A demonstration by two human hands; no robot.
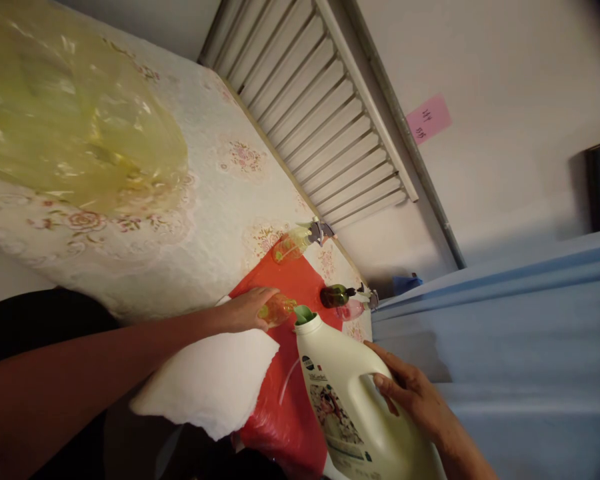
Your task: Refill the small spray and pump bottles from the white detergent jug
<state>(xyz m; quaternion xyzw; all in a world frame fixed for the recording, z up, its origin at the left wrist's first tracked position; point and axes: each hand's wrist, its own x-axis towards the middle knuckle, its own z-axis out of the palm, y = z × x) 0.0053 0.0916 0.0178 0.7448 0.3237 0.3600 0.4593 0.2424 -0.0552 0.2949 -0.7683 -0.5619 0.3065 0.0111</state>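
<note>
In my right hand [410, 393] is a large pale green jug [330, 373] with a printed label, gripped by its handle. It is tilted, and its green inner spout [305, 315] lies close to the neck of a small clear bottle [279, 311]. My left hand [253, 308] is closed around that bottle, which looks orange against the red sheet behind it. I cannot tell whether liquid is flowing between them. Under both lies a red plastic sheet [267, 277]. White paper towel [215, 380] lies beneath my left forearm.
A clear spray bottle [293, 245], a dark green pump bottle [336, 295] and a pinkish spray bottle [351, 309] stand beyond my hands. A yellow plastic bag [80, 113] sits on the flowered tablecloth [215, 200]. A radiator [320, 120] runs along the wall; blue fabric [505, 333] is at right.
</note>
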